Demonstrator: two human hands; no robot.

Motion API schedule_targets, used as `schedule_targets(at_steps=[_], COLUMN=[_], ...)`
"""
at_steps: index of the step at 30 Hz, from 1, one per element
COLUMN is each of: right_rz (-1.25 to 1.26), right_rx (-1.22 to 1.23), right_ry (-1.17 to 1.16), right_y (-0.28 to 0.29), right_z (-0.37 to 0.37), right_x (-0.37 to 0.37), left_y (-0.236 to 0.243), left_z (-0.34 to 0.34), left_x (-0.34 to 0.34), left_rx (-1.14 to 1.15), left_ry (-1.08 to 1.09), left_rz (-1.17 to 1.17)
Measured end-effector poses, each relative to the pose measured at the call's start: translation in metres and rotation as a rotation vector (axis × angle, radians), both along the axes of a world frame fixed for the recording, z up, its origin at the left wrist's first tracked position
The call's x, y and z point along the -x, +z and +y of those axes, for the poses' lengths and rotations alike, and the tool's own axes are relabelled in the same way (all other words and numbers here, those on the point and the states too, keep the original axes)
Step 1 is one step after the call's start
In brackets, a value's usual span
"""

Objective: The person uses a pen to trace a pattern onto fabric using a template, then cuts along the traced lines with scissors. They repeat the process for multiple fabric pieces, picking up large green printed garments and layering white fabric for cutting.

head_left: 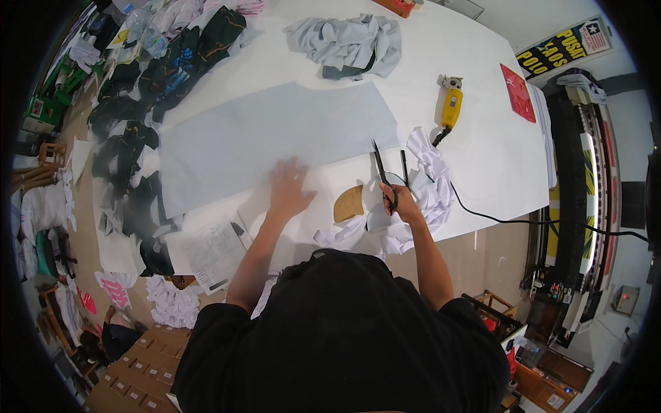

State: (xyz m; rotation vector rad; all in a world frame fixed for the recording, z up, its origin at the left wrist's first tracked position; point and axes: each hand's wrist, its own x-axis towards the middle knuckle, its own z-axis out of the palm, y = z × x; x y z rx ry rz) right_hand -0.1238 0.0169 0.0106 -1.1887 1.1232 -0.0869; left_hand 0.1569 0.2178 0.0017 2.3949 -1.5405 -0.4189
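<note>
A large light grey-blue fabric panel [261,134] lies flat across the middle of the white table [482,179]. My left hand [290,191] is at its near edge, fingers spread and slightly blurred, holding nothing. My right hand [402,203] grips black-handled scissors [379,164], whose blades point away from me towards the panel's near right corner. Whether the blades touch the cloth I cannot tell. Between my hands sits a brown curved pattern piece [348,204]. Crumpled white fabric [431,162] lies around my right hand, beside a thin black tool [404,167].
A yellow electric cutter [451,107] with a black cord [496,219] stands to the right. Grey fabric [351,41] is heaped at the back, dark patterned cloth [162,82] along the left. Printed paper [210,255] lies at the near left; a red sheet [518,93] is far right.
</note>
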Motion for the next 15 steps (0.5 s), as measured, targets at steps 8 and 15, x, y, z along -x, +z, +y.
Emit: schedule_targets(at_steps=[8, 15], right_rz=[-0.019, -0.045], right_rx=[-0.029, -0.072], right_ry=[-0.049, -0.127], right_y=[0.004, 0.007], right_z=[0.014, 0.010], right_x=[-0.009, -0.030], left_y=[0.006, 0.008], left_z=[0.001, 0.001], left_x=[0.001, 0.002], left_rx=[-0.017, -0.016], left_ry=[0.012, 0.006], left_rz=[0.018, 0.018])
